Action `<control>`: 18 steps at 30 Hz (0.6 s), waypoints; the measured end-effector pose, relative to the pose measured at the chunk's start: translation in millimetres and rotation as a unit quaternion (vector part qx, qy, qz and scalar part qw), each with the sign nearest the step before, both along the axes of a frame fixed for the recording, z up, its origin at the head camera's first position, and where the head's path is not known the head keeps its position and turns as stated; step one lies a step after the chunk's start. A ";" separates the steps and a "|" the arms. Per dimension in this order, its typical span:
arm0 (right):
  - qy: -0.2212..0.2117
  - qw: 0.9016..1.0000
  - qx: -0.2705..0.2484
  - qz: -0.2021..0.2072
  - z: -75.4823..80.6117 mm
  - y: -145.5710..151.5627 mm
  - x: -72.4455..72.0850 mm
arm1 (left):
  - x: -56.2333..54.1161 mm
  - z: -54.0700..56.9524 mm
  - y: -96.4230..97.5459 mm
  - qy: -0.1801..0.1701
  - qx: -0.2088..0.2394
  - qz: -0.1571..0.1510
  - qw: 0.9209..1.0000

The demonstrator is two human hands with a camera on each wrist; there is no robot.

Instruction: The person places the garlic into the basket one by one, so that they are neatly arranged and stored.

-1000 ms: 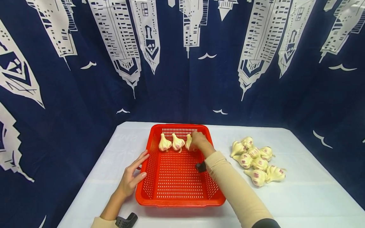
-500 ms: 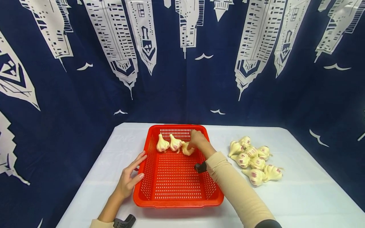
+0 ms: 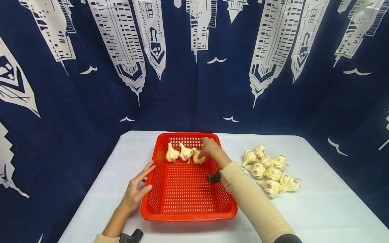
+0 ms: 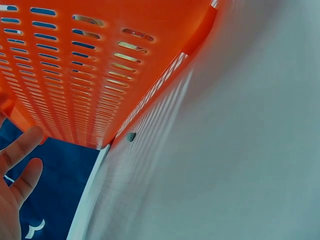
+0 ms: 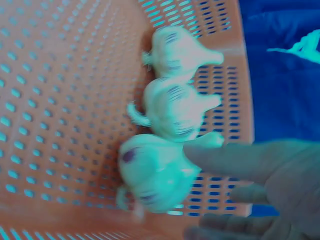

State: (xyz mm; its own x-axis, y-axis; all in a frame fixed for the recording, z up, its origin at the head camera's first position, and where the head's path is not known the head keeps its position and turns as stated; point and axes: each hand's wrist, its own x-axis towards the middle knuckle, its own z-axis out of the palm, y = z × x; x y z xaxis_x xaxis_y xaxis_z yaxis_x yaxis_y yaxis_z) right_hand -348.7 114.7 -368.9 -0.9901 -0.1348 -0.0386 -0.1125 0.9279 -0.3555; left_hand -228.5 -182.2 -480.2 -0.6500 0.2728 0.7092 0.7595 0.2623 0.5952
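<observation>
Left hand: the left hand (image 3: 136, 190) is spread wide, its fingertips on the left rim of the red basket (image 3: 188, 192), the thumb well apart from the fingers.
Right hand: the right hand (image 3: 212, 150) reaches over the basket's far right part, fingers loosely extended toward the far wall, thumb at the neck of the near-hand bulb (image 3: 197, 157); the right wrist view is blurred, so whether the thumb presses or merely lies there is hard to say.
Garlic row: three garlic bulbs lie inside the basket along its far wall, necks toward that wall. The near-hand bulb is under the right hand; just to its left is the middle bulb (image 3: 186, 153), then the end bulb (image 3: 172, 153), farthest from the right hand.
Loose garlic: eight loose bulbs (image 3: 273, 173) with purplish marks lie in a cluster to the right of the right hand, outside the basket, several touching.
Basket: slotted plastic, between the left hand and the right forearm.
Worktop: white worktop (image 3: 322, 209) under basket and cluster.
Sleeves: a beige right sleeve (image 3: 255, 202) runs back from the right wrist.
Backdrop: beyond both hands hangs a navy cloth (image 3: 197, 101) printed with white upside-down towers.
</observation>
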 end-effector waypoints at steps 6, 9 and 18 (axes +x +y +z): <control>0.022 0.999 -0.034 0.016 19.1 5.4 9.1 | 0.7 -1.4 0.5 -0.001 0.003 0.000 1.000; 0.016 0.997 -0.072 0.026 29.0 13.6 16.7 | 0.4 -1.9 1.4 0.001 0.003 -0.001 1.000; 0.049 0.992 -0.112 0.038 41.0 51.8 35.9 | 1.8 0.2 -0.1 0.000 0.004 0.000 1.000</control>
State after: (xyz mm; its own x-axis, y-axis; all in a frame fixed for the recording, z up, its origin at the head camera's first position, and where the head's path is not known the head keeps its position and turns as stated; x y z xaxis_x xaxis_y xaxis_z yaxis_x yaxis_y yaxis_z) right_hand -312.9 166.5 -327.9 -0.9744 -0.2026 0.0973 -0.2228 0.8143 -0.5360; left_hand -226.7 -182.2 -480.0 -0.6500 0.2673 0.7114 0.7596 0.2567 0.5976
